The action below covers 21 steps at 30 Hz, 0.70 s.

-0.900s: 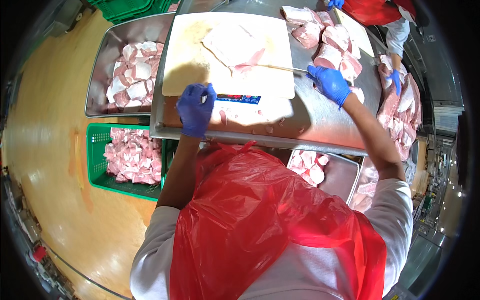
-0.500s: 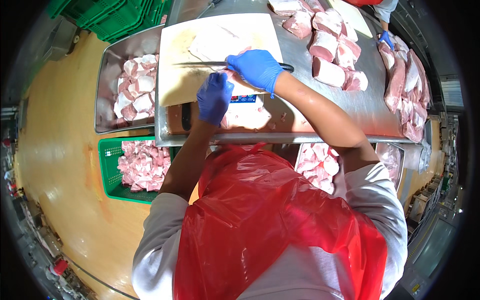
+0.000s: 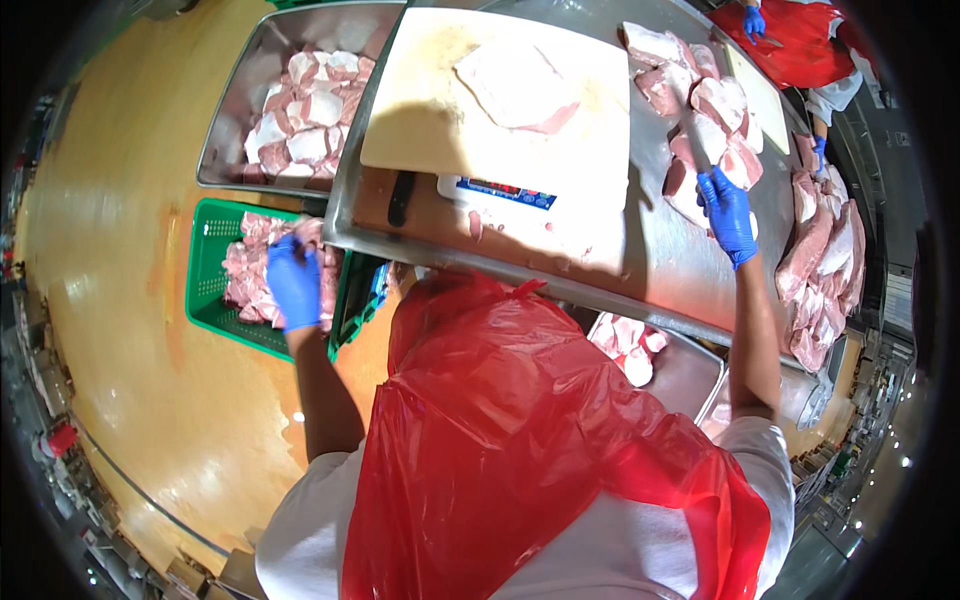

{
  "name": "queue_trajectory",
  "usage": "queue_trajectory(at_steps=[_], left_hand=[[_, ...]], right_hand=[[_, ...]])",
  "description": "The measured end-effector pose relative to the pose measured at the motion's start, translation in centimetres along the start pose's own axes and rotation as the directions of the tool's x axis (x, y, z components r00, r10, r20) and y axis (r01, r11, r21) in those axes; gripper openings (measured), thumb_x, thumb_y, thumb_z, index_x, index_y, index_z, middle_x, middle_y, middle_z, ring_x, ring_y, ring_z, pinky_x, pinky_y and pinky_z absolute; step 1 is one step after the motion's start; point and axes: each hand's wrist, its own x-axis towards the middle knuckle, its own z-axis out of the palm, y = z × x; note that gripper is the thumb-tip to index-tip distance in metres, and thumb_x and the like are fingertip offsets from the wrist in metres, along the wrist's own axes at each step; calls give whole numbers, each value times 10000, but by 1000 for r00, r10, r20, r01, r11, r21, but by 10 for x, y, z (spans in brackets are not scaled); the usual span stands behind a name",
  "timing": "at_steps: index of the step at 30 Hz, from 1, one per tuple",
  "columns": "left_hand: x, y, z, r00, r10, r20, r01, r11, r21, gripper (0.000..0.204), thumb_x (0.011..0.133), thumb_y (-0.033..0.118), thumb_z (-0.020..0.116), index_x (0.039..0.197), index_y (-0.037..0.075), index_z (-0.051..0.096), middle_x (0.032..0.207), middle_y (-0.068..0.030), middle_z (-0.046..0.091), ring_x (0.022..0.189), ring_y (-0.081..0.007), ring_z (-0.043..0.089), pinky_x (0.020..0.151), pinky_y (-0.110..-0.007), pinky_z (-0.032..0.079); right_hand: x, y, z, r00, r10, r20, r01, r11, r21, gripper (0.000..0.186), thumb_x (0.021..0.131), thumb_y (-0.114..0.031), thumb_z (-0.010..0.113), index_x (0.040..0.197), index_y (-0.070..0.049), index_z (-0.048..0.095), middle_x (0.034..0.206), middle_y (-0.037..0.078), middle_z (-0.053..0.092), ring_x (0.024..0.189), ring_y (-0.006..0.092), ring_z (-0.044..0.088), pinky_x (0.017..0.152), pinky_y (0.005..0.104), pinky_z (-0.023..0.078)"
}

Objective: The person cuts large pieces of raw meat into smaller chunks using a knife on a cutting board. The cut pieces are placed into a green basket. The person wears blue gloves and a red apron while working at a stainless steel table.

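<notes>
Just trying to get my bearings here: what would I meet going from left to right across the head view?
Green basket of meat pieces, with the left hand over it → white cutting board bearing a slab of meat → right hand holding a blurred knife → pile of long meat cuts.

A steel table (image 3: 680, 285) stands there, carrying a white cutting board (image 3: 410, 130), with a scale (image 3: 505, 192) peeking out at the board's near edge and a black handle (image 3: 401, 198) left of centre there. Meat scraps (image 3: 476, 226) dot the near side. Right of the board sit meat chunks (image 3: 718, 102), then a second board (image 3: 768, 110), and farthest right, long cuts (image 3: 805, 245).
</notes>
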Motion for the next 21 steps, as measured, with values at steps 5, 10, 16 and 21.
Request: queue_trajectory(at_steps=[5,10,16,21], left_hand=[[61,1,-35,978,162,128,-164,987,4,489,899,203,627,1340,9,544,1206,-280,622,1065,-431,625,899,-473,520],[137,199,-2,942,224,249,37,670,-741,620,900,240,682,1427,7,454,1251,-148,625,1095,-203,609,912,-333,504],[156,271,88,891,411,191,-182,710,-680,631,842,140,683,1416,-10,467,1219,-169,626,1095,-192,598,914,-312,497],[211,242,86,836,473,277,-55,576,-816,479,851,67,595,1323,-15,582,1218,-161,646,1063,-172,617,875,-260,503]], right_hand=[[39,-77,37,993,119,-25,-94,883,459,309,1024,-312,555,926,-21,595,744,-16,552,660,73,492,625,248,454],[129,-119,78,991,-82,103,-26,644,765,356,1030,-309,528,1131,4,666,1022,39,645,862,121,562,836,266,472],[117,-181,115,966,-230,123,115,799,591,346,1025,-342,523,968,-37,678,850,20,637,780,109,559,785,248,473],[34,-193,116,955,-190,228,-5,759,651,312,1018,-296,545,949,-10,650,838,72,642,764,111,587,753,291,494]])
